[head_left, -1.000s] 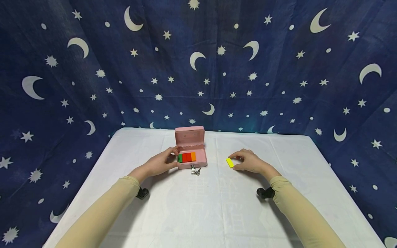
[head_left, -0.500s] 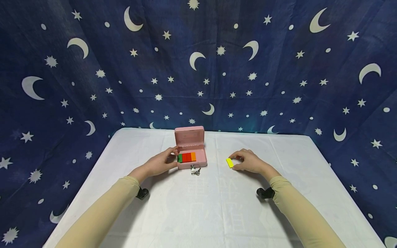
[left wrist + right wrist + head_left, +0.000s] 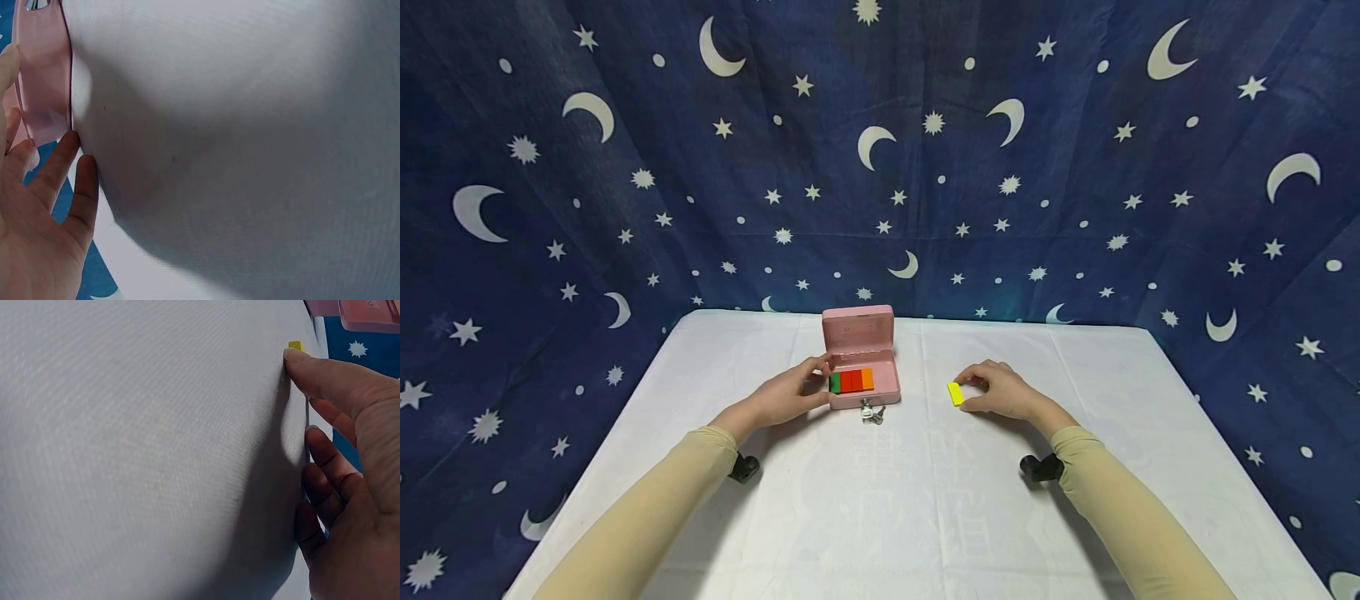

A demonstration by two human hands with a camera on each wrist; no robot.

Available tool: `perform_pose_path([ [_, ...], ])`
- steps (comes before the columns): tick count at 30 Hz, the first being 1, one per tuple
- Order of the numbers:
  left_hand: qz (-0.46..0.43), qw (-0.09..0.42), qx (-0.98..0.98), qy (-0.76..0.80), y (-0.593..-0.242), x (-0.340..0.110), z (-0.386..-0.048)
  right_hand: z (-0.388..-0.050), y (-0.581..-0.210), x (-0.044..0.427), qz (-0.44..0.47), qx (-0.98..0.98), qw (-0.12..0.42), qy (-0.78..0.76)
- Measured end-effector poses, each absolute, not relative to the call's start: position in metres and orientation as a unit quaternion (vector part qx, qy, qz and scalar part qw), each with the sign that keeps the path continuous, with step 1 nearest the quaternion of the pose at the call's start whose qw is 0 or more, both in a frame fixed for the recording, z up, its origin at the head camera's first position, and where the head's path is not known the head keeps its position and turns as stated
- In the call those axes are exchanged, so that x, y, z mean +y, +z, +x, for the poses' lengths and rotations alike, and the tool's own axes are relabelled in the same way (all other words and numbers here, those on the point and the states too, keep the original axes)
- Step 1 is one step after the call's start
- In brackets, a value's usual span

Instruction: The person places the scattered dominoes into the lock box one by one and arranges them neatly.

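A pink cash box (image 3: 887,398) stands on the table with its lid up. Several flat rectangular blocks (image 3: 852,381) in green, red and orange lie side by side inside it. My left hand (image 3: 786,393) holds the box by its left side, thumb at the front corner and index finger farther back; some fingers (image 3: 81,194) extend past it in the left wrist view. Right of the box, my right hand (image 3: 1003,392) pinches a yellow rectangular block (image 3: 955,394) between thumb and forefinger, low over the cloth. Only a bit of that block shows in the right wrist view, beyond the thumb (image 3: 312,369).
A small lock with keys (image 3: 872,412) hangs at the box's front. White cloth (image 3: 880,517) covers the table. Behind it and at both sides hangs a dark blue curtain (image 3: 910,208) with moons and stars. Each wrist wears a black camera mount (image 3: 1041,468).
The yellow block has turned very slightly between the right thumb and forefinger. The left hand and the box stay where they were.
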State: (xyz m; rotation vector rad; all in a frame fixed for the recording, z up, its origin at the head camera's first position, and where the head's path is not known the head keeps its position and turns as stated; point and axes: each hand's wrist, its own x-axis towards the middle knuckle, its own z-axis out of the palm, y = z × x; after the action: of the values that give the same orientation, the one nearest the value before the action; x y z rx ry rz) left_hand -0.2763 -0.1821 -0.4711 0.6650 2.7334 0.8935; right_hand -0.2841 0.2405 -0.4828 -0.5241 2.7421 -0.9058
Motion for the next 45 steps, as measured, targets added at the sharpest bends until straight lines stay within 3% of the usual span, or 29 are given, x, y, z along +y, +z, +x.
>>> perform_pose_path([
  [45,0.217,0.099,0.923,0.301,-0.4718,-0.1820,-0.2763,-0.2823,-0.4824,0.2413,-0.169,0.926,0.110,-0.320],
])
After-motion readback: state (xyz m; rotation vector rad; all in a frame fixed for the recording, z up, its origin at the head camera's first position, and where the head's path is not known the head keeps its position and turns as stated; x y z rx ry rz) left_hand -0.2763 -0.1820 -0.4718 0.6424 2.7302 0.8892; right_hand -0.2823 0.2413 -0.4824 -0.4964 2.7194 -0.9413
